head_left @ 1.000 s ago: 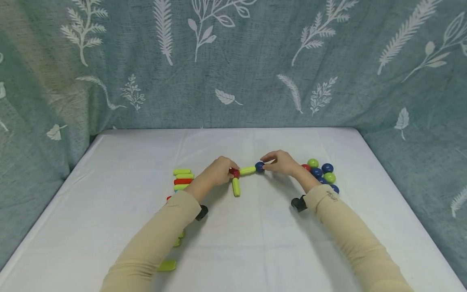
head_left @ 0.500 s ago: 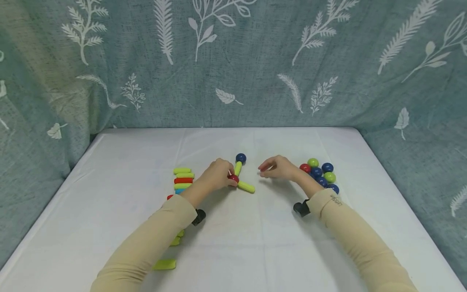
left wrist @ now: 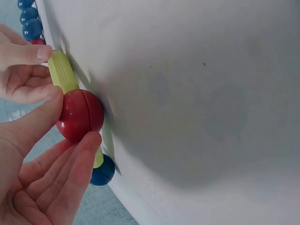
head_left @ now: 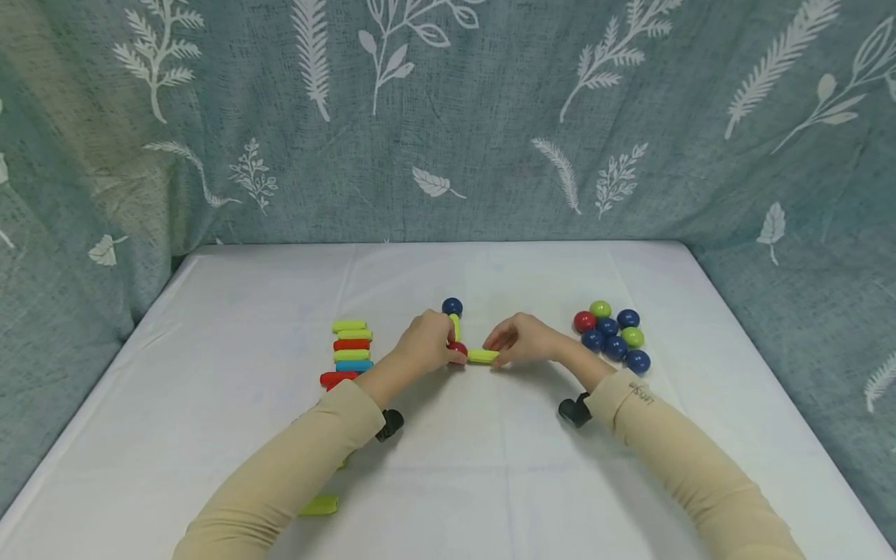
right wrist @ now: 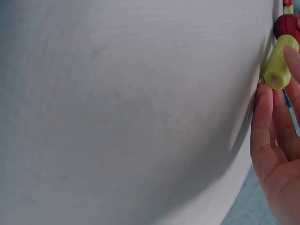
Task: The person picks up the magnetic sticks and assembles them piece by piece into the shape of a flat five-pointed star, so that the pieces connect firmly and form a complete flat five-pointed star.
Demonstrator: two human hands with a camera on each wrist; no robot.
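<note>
My left hand [head_left: 425, 344] pinches a glossy red ball [left wrist: 80, 115] between thumb and fingers, above the middle of the white table. Two yellow-green rods are joined to that ball. One rod [head_left: 456, 327] points away from me and carries a dark blue ball [head_left: 452, 306] at its far end. The other rod [head_left: 481, 356] points right, and my right hand [head_left: 528, 341] holds its free end between thumb and fingers. In the right wrist view that rod [right wrist: 280, 65] shows a round pinkish spot in its end face.
Right of my right hand lies a cluster of blue, green and red balls [head_left: 607, 327]. To the left, several short rods [head_left: 352, 344] in green, red and blue lie in a column, partly hidden by my left sleeve. A green rod [head_left: 320, 505] lies near the front.
The joined piece has turned in my left hand, so the blue ball moved from the right to the far side. My right hand released the blue ball, then took the other rod's end.
</note>
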